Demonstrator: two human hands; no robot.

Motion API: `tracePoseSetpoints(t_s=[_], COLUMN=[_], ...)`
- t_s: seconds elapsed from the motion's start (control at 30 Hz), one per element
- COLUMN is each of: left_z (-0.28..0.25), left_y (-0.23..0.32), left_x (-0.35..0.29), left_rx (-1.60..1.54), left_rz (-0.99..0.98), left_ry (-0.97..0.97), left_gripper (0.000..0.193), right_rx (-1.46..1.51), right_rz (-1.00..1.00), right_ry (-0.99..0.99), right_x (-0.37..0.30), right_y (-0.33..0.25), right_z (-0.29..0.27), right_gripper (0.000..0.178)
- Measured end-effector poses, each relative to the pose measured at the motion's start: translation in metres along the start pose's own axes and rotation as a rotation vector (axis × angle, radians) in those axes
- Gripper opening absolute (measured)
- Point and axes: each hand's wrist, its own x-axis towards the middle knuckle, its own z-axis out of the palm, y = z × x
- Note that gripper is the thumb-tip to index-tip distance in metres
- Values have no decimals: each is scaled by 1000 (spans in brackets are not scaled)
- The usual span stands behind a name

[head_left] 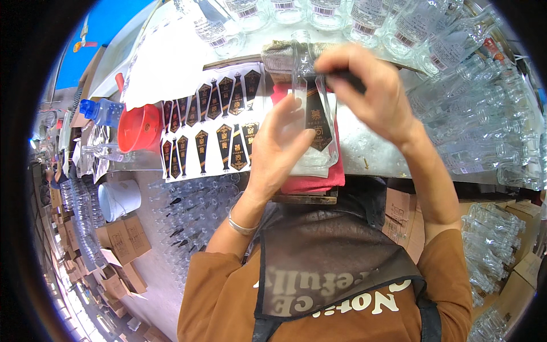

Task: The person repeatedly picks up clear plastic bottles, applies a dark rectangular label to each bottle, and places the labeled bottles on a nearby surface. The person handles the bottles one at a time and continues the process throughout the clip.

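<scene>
A clear glass bottle [329, 158] lies on a red cloth [310, 183] in front of me, its neck pointing away. A black tie-shaped label [319, 121] with gold print is on the bottle. My left hand [278, 143] holds the bottle's left side, the thumb lying over the glass. My right hand [373, 94] is curled near the bottle's shoulder, closed around a small dark flat piece [348, 80]; fingers and blur partly hide it, so its kind is unclear. The bottle's neck rests by a folded grey cloth [278, 56].
Left of the bottle lies a sheet of tie-shaped labels [213, 122], with a red plastic basin [138, 130] beyond it. Labelled glass bottles [367, 23] stand along the back. Several more bottles [467, 122] lie stacked at the right. A white bucket [119, 199] stands lower left.
</scene>
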Motion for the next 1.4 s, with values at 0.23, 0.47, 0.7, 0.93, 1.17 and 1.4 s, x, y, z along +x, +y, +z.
tracePoseSetpoints(t_s=[0.23, 0.47, 0.7, 0.93, 1.17, 1.4], left_z=[1, 3, -3, -1, -1, 7], left_y=[3, 8, 8, 32, -3, 12], left_x=[-1, -1, 4, 71, 94, 83], left_rx=[-6, -22, -89, 147, 401, 93], left_rz=[-3, -36, -81, -270, -162, -212], left_ry=[11, 7, -26, 26, 108, 35], left_gripper=[65, 65, 69, 75, 72, 61], right_rx=[223, -181, -160, 669, 730, 396], right_rz=[205, 181, 138, 632, 772, 739], right_ry=[-162, 50, 190, 322, 188, -97], right_x=[-53, 26, 18, -21, -53, -20], right_y=[-20, 27, 27, 31, 25, 36], right_z=[-20, -1, 2, -1, 12, 28], right_gripper=[25, 27, 26, 28, 28, 58])
